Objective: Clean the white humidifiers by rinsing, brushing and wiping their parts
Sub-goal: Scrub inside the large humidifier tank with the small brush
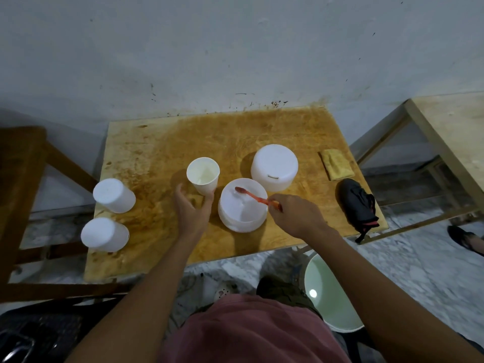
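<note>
White round plastic humidifier part [242, 208], set flat midway on stained wooden table [146, 153], probably for steady brushing. Touched on top by red toothbrush [251, 196], pinched in right hand [296, 216]. Beside open white cup [203, 175], left hand [190, 208] spread, gripping nothing, likely ready to brace.

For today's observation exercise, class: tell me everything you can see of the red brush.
The brush is a slim red-orange toothbrush, seemingly plastic, with a small oval head. It lies slanted, with the head away to the left and the handle running back to the right hand, which grips its end and hides it. The head is over the top of a round white part; whether it touches cannot be told. The bristles are too blurred to see.
</note>
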A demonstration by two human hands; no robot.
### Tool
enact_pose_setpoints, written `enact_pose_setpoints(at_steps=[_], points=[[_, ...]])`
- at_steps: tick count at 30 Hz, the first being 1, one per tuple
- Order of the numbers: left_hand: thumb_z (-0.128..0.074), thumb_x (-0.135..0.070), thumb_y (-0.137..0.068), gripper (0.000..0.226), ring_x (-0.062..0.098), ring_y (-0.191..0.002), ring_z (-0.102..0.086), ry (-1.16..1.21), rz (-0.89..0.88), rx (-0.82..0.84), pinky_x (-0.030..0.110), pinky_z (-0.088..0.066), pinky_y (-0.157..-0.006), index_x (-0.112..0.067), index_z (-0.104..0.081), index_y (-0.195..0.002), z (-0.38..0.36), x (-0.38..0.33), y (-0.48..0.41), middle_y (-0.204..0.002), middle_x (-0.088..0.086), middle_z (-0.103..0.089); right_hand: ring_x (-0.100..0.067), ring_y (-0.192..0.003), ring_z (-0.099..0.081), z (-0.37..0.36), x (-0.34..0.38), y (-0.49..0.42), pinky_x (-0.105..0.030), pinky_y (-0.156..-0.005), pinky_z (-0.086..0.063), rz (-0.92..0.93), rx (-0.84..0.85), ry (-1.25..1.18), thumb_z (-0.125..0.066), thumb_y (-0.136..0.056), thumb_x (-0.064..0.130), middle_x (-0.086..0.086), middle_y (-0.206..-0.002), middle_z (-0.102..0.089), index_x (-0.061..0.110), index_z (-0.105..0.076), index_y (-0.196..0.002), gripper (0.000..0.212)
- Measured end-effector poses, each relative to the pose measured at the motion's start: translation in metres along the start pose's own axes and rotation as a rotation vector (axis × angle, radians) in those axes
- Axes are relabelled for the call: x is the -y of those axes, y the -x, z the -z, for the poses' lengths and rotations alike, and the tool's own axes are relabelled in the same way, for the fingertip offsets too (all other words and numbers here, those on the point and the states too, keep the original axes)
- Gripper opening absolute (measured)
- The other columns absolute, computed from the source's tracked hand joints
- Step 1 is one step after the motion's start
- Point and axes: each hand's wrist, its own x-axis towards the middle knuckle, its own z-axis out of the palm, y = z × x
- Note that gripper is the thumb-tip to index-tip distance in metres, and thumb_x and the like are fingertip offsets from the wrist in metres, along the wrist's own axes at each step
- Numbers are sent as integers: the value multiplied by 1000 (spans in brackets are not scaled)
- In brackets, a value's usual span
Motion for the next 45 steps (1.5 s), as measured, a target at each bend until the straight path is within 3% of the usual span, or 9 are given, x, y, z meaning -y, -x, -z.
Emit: enact_pose_setpoints(at_steps=[4, 8, 11, 16, 20, 33, 38, 42, 45], points=[[-69, -66, -69, 96, 13, -119, -37, -144, -288, 105, 34, -43, -92, -12, -34, -141, 4, 11, 43, -131, -2, -35, -21, -92, -68, 7, 3, -7, -31, -68, -53, 90, -39, 174, -43, -100, 39, 2, -110, -70, 31, -49, -137, 39], [-79, -72, -54, 119, 15, -135, -35, -197, -364, 282, 38, -42, -104, -24, -26, -150, -13, 9, 47, -146, -3, -34, -18, -96, -67, 9, 1, -7, -29, -67, -51, 215, 41, 185, -45, -100, 37, 7, -114, -70, 39, -57, -132, 35], [-86, -64, -49, 116, 12, -130, -43, -92, -288, 351, 45, -48, -102, -33, -29, -145, -24, -1, 43, -142, -9, -42, -16, -97, -64, 7, 1, -3, -26, -63, -41, 334, 138, 189, -42, -102, 38, 8, -113, -68, 45, -55, -134, 35], [-94, -32, -56, 103, -9, -121, -42, 1, -287, 355, 30, -45, -102, -43, -30, -135, -29, -1, 44, -130, -24, -44, -21, -81, -63, 11, -10, -6, -32, -58, -48, 245, 42, 319, -35, -105, 32, -3, -93, -62, 43, -48, -140, 39], [-93, -40, -52, 106, 3, -126, -45, 23, -274, 382, 38, -48, -103, -36, -32, -139, -30, 1, 42, -137, -14, -47, -17, -77, -59, 16, -13, -2, -31, -56, -44, 268, 156, 306, -38, -104, 33, 3, -85, -59, 42, -49, -140, 39], [-92, -44, -48, 110, 14, -127, -49, 5, -251, 364, 48, -48, -104, -27, -36, -141, -37, 6, 36, -136, -8, -51, -17, -70, -49, 8, -3, -3, -27, -52, -34, 180, 101, 319, -37, -104, 27, 5, -68, -38, 27, -57, -135, 36], [-95, -44, -48, 118, 14, -129, -45, -14, -178, 376, 47, -46, -106, -34, -28, -144, -40, 14, 35, -140, -9, -46, -22, -83, -60, -11, 18, 0, -30, -59, -39, 194, 120, 284, -33, -105, 33, -2, -94, -59, 26, -56, -134, 37], [-92, -48, -45, 117, 12, -129, -46, -11, -233, 368, 42, -46, -107, -30, -31, -144, -39, 14, 35, -139, -8, -47, -27, -87, -64, -6, 22, 2, -32, -57, -41, 133, 29, 439, -42, -100, 14, -7, -104, -58, 26, -42, -142, 44], [-95, -37, -49, 116, 14, -129, -44, -30, -244, 367, 42, -45, -107, -29, -29, -144, -41, 15, 34, -141, -7, -44, -25, -87, -66, 14, 15, 1, -32, -56, -38, 58, 37, 514, -46, -96, 10, -5, -101, -62, 23, -56, -130, 37]])
